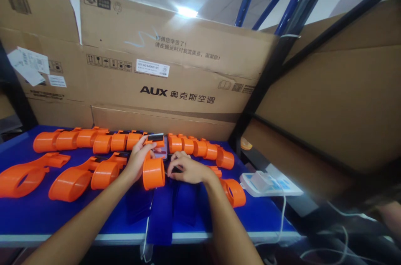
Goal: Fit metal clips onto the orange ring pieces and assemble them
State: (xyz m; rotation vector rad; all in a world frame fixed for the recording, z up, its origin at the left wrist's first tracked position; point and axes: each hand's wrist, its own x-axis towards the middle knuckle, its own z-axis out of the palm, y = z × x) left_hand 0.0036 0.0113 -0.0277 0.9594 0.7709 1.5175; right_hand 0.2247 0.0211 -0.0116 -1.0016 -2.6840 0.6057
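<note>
My left hand point(138, 159) grips an orange plastic cylinder part point(153, 173) held above the blue table point(46, 210). A small dark strip point(156, 137) sits at the top of that part, near my left fingertips. My right hand point(188, 169) rests beside the cylinder on its right, fingers curled around something small and dark that I cannot make out. Behind both hands a row of orange ring parts point(94, 139) runs across the table.
Large orange loop-shaped parts point(21, 177) lie at the left. More orange rings point(233, 192) lie right of my right hand. A white and blue device point(266, 183) with a cable sits at the table's right edge. Cardboard boxes point(175, 77) wall the back and right.
</note>
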